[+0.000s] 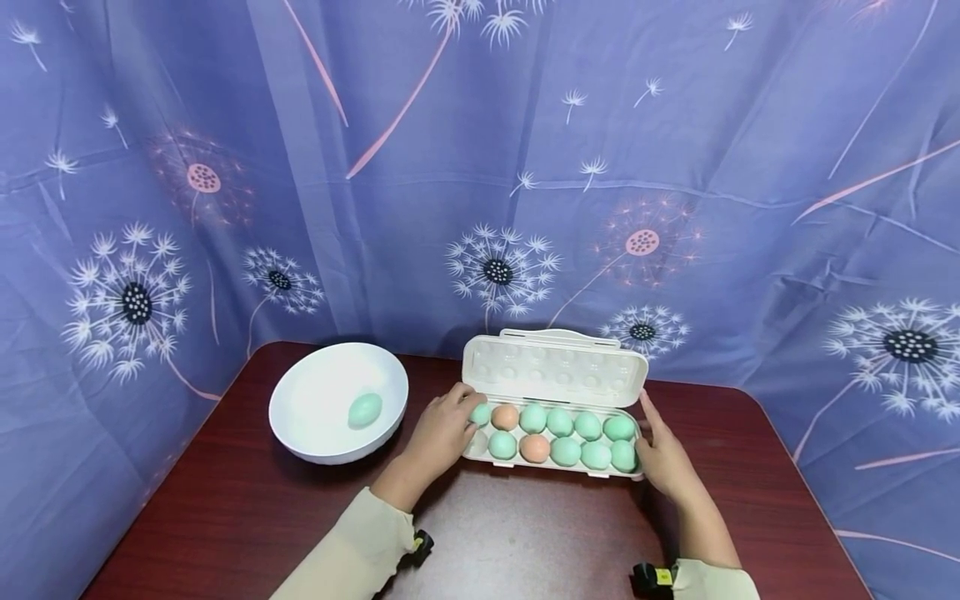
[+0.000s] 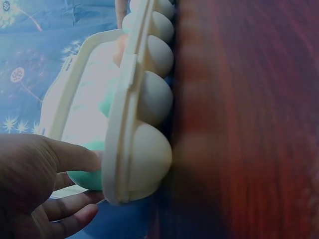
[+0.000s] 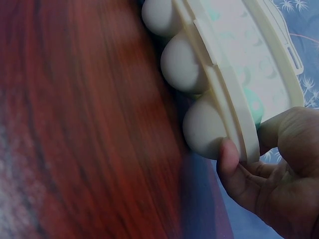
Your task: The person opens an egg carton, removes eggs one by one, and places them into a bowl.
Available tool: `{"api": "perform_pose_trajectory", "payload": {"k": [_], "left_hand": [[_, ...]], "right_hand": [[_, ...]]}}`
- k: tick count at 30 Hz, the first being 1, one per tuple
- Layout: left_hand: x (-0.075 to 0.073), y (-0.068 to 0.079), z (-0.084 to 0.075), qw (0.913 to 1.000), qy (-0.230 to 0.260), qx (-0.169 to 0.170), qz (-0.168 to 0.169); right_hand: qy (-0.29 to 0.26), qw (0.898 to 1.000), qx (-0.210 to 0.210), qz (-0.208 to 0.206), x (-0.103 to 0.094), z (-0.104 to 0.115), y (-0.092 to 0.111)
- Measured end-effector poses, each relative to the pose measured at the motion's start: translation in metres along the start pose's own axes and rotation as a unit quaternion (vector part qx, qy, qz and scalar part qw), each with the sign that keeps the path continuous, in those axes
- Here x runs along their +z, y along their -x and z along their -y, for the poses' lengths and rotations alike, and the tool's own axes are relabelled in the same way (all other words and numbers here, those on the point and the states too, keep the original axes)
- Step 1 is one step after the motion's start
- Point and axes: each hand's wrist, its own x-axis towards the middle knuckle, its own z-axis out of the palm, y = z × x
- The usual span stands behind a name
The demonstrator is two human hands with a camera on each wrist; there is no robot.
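A cream egg carton (image 1: 480, 454) sits open on the table, with its lid (image 1: 555, 367) tipped back. Two rows of green eggs and a few orange eggs fill most cups; the front left cup shows bare. At the back left corner, my left hand (image 1: 446, 425) has its thumb and fingers round a green egg (image 2: 84, 177), which is partly hidden behind the rim. My right hand (image 1: 666, 458) grips the carton's right end; in the right wrist view its fingers (image 3: 230, 159) curl under the rim by the end cup.
Left of the carton stands a white bowl (image 1: 307, 408) with one green egg (image 1: 365, 410) inside. A patterned blue curtain (image 1: 420, 250) hangs right behind the dark red wooden table (image 1: 525, 533).
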Motion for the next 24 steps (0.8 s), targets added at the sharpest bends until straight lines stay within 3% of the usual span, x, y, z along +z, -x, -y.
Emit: {"api": "perform_pose_trajectory", "payload": {"k": [9, 24], "left_hand": [[-0.013, 0.000, -0.004, 1.0000, 0.000, 0.003, -0.006], [-0.043, 0.004, -0.002, 0.9990, -0.010, 0.009, -0.044]], "right_hand": [[0.005, 1.000, 0.010, -0.002, -0.001, 0.000, 0.000], [-0.001, 1.000, 0.004, -0.002, 0.001, 0.000, 0.000]]}}
